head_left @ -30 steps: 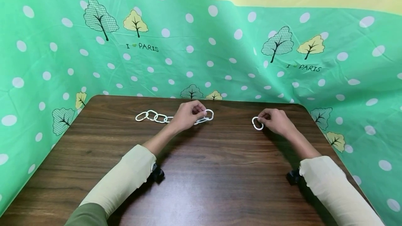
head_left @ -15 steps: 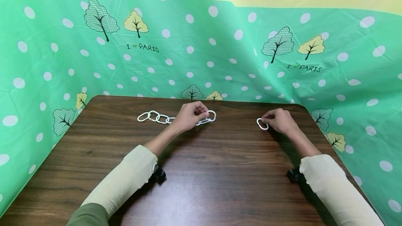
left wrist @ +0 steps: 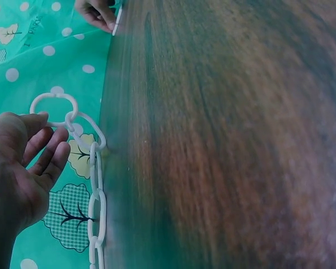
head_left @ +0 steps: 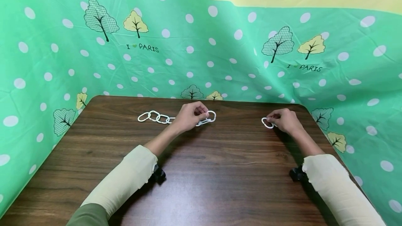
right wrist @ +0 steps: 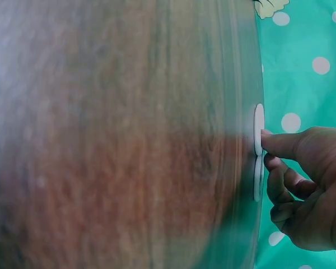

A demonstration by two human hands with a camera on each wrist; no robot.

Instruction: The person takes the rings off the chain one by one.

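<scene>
A chain of white plastic links (head_left: 162, 119) lies along the far side of the wooden table. My left hand (head_left: 186, 117) pinches its right end link (head_left: 212, 115) between thumb and fingers, and that link is raised in the left wrist view, where the links (left wrist: 98, 207) run down from it. The left hand hides the middle of the chain. To the right, apart from the chain, my right hand (head_left: 284, 120) pinches a loose white link (head_left: 266, 123) at the table's surface. In the right wrist view the thumb meets this link (right wrist: 259, 129), and a second white link edge (right wrist: 257, 179) shows just below it.
The dark wooden table (head_left: 207, 177) ends at the back against a green dotted curtain (head_left: 201, 58) with tree prints. Black wrist devices (head_left: 159, 175) sit under both pale sleeves (head_left: 122, 177). Bare tabletop lies between the two hands.
My right hand has slid right with the loose link, which now lies farther from the chain. The left hand and the chain shifted slightly right, then stayed still.
</scene>
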